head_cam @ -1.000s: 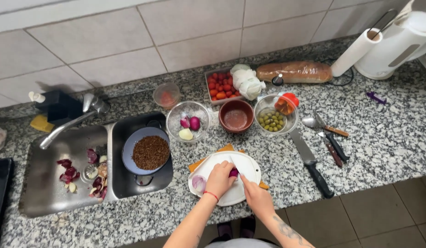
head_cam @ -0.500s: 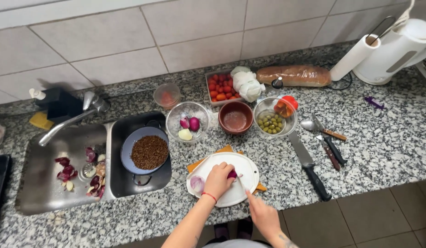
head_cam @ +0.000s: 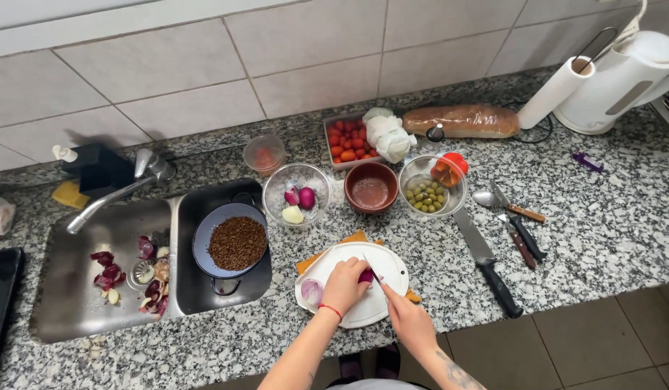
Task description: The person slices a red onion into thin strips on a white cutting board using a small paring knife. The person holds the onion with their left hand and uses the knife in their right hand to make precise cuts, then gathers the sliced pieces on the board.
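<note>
Purple onion piece (head_cam: 365, 275) lies on the round white cutting plate (head_cam: 392, 269) at the bench front, under the curled fingers (head_cam: 346, 273) of the left hand (head_cam: 343, 285), which press it from the left side. The right hand (head_cam: 406, 318) is closed around a small thin-bladed knife (head_cam: 371, 270), whose blade slants up-left toward the piece. I count one onion half (head_cam: 311, 292) beside, two purple onions in the glass bowl (head_cam: 297, 195), and one large black-handled knife (head_cam: 487, 263).

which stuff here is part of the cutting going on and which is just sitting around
In use: left hand holding red onion piece; right hand with small knife; white cutting board; onion half.

Lying about: large knife, olive bowl, tomatoes, bread, kettle.
</note>
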